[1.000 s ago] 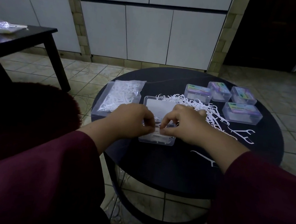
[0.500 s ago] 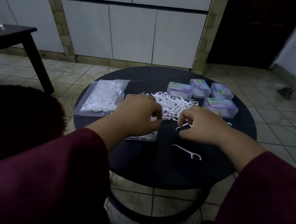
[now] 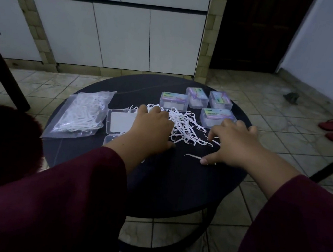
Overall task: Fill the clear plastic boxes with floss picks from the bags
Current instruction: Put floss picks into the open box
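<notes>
now, head view: both hands have left the open clear box (image 3: 120,123) since 1 s ago. l hand (image 3: 150,130) lies fingers-relaxed on the loose floss picks (image 3: 184,125); r hand (image 3: 233,143), spread, holds nothing, thumb touching a stray pick (image 3: 192,156). bag (image 3: 82,115) left of box.

Both arms reach forward from dark red sleeves (image 3: 67,197) toward twelve o'clock. The left hand (image 3: 148,130) lies palm down, fingers loosely bent and pointing to about one o'clock. The right hand (image 3: 234,144) is also palm down, fingers spread and slightly curled toward eleven o'clock, thumb stretched out toward nine o'clock.
</notes>
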